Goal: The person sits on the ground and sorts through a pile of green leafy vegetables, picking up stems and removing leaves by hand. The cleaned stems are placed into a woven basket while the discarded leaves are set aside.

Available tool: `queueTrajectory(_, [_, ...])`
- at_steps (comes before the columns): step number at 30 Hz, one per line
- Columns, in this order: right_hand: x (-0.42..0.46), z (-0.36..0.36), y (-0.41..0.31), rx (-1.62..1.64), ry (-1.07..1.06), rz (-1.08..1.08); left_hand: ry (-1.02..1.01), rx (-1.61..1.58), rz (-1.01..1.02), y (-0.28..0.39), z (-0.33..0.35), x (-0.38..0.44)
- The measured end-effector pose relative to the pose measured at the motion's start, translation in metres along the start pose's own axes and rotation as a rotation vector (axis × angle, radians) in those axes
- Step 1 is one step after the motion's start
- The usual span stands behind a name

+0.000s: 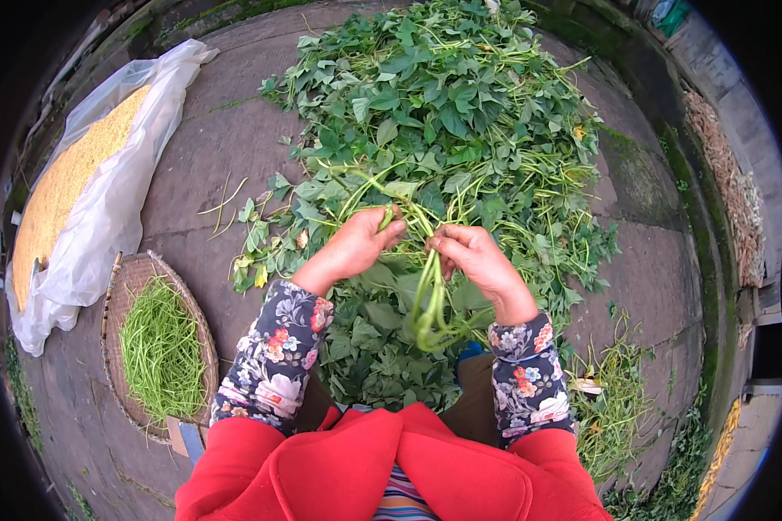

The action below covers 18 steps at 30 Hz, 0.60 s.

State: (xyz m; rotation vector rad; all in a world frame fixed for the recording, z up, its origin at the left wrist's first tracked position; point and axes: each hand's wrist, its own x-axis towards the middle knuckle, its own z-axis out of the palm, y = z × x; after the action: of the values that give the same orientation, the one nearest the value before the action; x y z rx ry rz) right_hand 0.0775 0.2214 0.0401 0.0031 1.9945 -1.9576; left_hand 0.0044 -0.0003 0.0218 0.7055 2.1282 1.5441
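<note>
My left hand (363,242) pinches a short piece of green stem between thumb and fingers. Just to its right, my right hand (472,264) grips a looped green vine stem (423,319), whose lower part curls down over leaves. The upper part of this stem runs up and left past my left hand. Both hands are held above a large heap of leafy green vines (443,117), which spreads from between my legs to the far side of the paving.
At left, a shallow woven basket (113,306) holds a pile of thin green stems (163,352). Behind it, yellow grain (81,189) lies on a white plastic sheet (124,221). Stripped vines (609,397) lie on the paving at right. A mossy ledge (697,215) borders the right side.
</note>
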Motion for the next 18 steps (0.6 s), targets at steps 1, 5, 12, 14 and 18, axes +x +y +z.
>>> queueTrajectory(1, [-0.002, -0.001, -0.001, 0.062, 0.002, 0.015, 0.030, 0.121, 0.076, 0.001, -0.003, -0.001])
queueTrajectory(5, [-0.006, -0.008, -0.008, 0.123, 0.011, 0.093, 0.166, 0.509, 0.144, 0.003, -0.012, -0.005])
queueTrajectory(12, [-0.022, -0.020, -0.020, 0.225, 0.181, -0.077, 0.027, -0.406, -0.042, 0.002, -0.015, -0.012])
queueTrajectory(14, [-0.015, -0.011, -0.018, 0.209, 0.163, -0.081, -0.036, -0.474, -0.184, 0.005, -0.002, -0.011])
queueTrajectory(18, [-0.003, 0.000, -0.011, 0.107, 0.038, -0.133, -0.128, -0.617, -0.237, 0.012, 0.018, -0.010])
